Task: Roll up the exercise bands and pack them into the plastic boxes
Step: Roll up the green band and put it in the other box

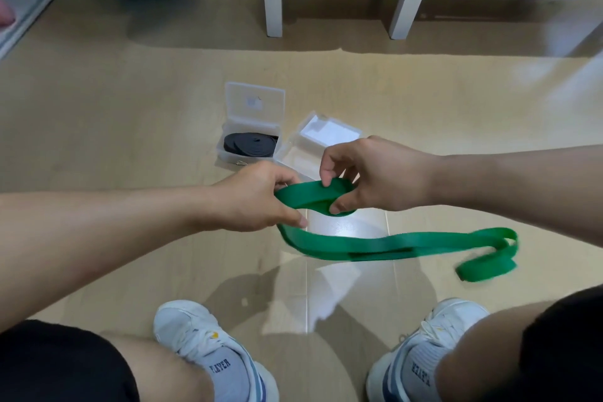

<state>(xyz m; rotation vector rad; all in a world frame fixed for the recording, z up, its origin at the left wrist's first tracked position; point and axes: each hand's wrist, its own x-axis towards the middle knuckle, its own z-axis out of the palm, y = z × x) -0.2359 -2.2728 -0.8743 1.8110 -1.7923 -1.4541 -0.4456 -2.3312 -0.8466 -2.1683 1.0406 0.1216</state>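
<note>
Head view, rolling the second band. I hold the green exercise band (385,245) in the air above the floor (130,114), between my knees. My left hand (254,197) is clenched on the band just beside the starting coil, thumb underneath, which I judge serves to feed and tension the strip. My right hand (375,176) pinches the first small loop, fingers (326,170) on its upper edge and thumb on its lower, so that the coil keeps its shape while it is turned. The remaining length hangs to my right, its far end folded back on itself and blurred. Beyond my hands, two clear plastic boxes stand open on the floor, touching or nearly so: the left box (251,127) already contains a rolled black band (249,142); the right box (323,137), partly hidden by my right hand, appears empty and is presumably meant for the green band. Rolling is only begun.
</note>
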